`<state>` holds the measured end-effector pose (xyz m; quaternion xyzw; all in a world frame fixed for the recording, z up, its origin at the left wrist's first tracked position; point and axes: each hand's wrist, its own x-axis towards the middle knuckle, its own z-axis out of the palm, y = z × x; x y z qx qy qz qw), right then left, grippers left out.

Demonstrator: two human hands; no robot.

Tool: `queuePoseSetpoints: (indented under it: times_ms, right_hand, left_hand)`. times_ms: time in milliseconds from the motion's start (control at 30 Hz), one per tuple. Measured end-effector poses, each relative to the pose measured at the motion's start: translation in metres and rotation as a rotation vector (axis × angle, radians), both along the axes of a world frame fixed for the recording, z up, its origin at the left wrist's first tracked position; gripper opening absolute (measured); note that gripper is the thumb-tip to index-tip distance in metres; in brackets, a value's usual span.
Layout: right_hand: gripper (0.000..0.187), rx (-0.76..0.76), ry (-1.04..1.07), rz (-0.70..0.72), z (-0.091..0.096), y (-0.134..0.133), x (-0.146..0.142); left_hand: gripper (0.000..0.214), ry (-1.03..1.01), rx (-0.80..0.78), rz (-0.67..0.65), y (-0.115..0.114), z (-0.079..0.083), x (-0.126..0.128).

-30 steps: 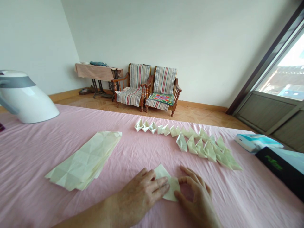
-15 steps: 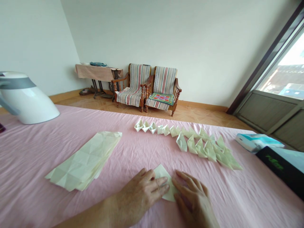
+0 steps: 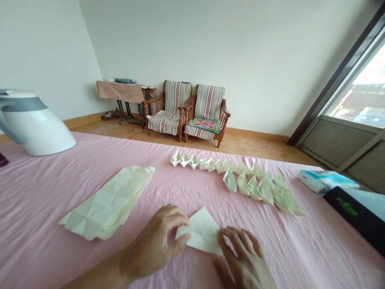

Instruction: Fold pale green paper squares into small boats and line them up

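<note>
A small folded piece of pale paper (image 3: 200, 230) lies on the pink cloth in front of me, one corner pointing away. My left hand (image 3: 159, 241) has its thumb and fingers closed around the paper's left corner. At the opposite corner, the fingertips of my right hand (image 3: 243, 255) touch the paper; these fingers are spread and lie low over the cloth. Left of my hands is a stack of creased pale paper sheets (image 3: 108, 202). Beyond them, folded paper pieces with pointed tips (image 3: 253, 186) stand in two rows running toward the right.
The pink cloth (image 3: 144, 148) covers the surface. A white and grey jug (image 3: 45, 124) stands at the far left. On the right are a blue and white packet (image 3: 327, 180) and a black box (image 3: 351, 212). Two wooden armchairs (image 3: 204, 108) stand by the wall.
My left hand has shifted left from the middle of the paper to its left corner, uncovering most of the paper. My right hand has moved slightly down, staying at the right edge.
</note>
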<state>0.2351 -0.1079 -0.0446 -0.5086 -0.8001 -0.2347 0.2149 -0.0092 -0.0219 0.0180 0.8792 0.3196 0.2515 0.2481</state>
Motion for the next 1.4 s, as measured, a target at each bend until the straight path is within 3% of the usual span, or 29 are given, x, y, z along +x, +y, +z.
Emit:
queuePoseSetpoints:
  times_ms: [100, 167, 300, 433, 667, 833, 1133, 1400]
  right_hand:
    - [0.028, 0.016, 0.028, 0.012, 0.001, -0.001, -0.004]
    - [0.03, 0.026, 0.057, 0.018, 0.002, -0.001, -0.006]
    - [0.034, 0.045, 0.155, -0.001, 0.002, -0.001, -0.01]
    - [0.034, 0.047, 0.201, -0.005, 0.003, 0.0, -0.014]
    - [0.028, 0.052, 0.191, -0.003, 0.004, 0.0, -0.009]
    - [0.024, 0.005, 0.0, 0.049, 0.006, 0.0, 0.001]
    - [0.026, -0.021, 0.001, 0.046, 0.005, -0.001, 0.002]
    - [0.02, 0.014, 0.045, 0.07, 0.008, -0.001, 0.002]
  left_hand:
    - [0.009, -0.004, -0.009, 0.232, 0.008, -0.01, -0.005]
    - [0.004, 0.056, -0.008, 0.272, 0.011, -0.014, -0.005]
    - [0.022, 0.156, -0.026, 0.314, 0.007, -0.015, -0.003]
    - [0.025, 0.177, -0.042, 0.352, 0.003, -0.013, 0.002]
    - [0.022, 0.119, -0.079, 0.27, 0.0, -0.017, 0.0]
    - [0.032, 0.102, 0.055, 0.177, -0.006, -0.018, -0.003]
    - [0.02, 0.202, 0.314, 0.099, -0.008, -0.027, 0.001]
    - [0.014, 0.216, 0.31, -0.071, -0.011, -0.007, -0.001]
